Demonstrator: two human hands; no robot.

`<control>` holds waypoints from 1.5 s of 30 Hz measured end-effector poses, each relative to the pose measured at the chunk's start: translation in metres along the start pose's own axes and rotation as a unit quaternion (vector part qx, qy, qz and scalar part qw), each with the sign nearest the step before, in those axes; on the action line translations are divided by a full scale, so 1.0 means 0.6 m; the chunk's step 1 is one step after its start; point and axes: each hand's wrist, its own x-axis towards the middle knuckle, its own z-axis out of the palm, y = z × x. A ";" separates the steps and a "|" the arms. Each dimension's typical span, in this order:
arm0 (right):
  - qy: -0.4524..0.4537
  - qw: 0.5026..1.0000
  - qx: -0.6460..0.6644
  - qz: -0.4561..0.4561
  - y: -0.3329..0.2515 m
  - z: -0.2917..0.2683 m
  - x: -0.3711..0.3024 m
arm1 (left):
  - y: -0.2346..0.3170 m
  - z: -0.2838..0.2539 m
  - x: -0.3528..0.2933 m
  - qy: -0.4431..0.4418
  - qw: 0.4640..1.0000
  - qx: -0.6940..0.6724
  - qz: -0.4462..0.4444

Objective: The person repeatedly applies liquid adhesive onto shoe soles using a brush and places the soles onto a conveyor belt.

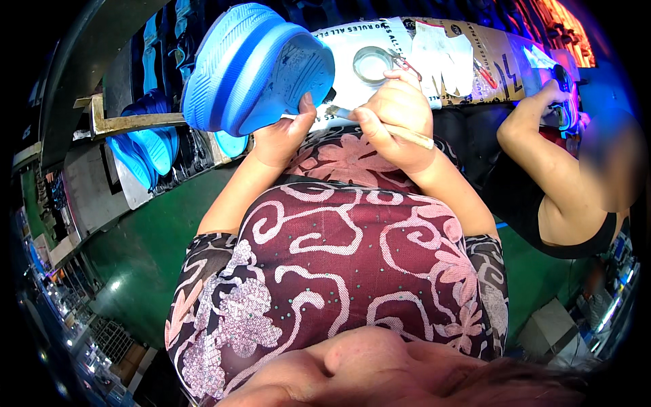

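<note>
Green floor (152, 237), blue footwear (251, 74) (brush (343, 113) in right hand (400, 119))

Ahead of you, white sheet (344, 53) bears bold dark capital lettering (346, 31) along far edge. Toward your right, brown cardboard (489, 49) carries similar dark print (479, 60) and jagged bolt mark (510, 74).

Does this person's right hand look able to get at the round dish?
Probably yes: the right hand grips a brush, but it is close to the round dish, whose top looks open, with nothing visible blocking it.
</note>
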 end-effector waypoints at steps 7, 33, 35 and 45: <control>0.031 0.996 0.046 0.075 0.011 -0.023 -0.012 | -0.004 -0.003 0.003 0.017 1.000 -0.008 -0.014; 0.212 0.877 0.207 0.378 0.057 -0.066 -0.096 | 0.061 -0.049 0.063 -0.175 0.748 -0.408 -0.493; 0.216 0.874 0.218 0.377 0.058 -0.068 -0.106 | 0.098 -0.046 0.080 -0.240 0.744 -0.387 -0.489; 0.284 0.846 0.210 0.400 0.057 -0.079 -0.127 | 0.160 0.279 0.454 -0.314 0.722 -0.506 -0.352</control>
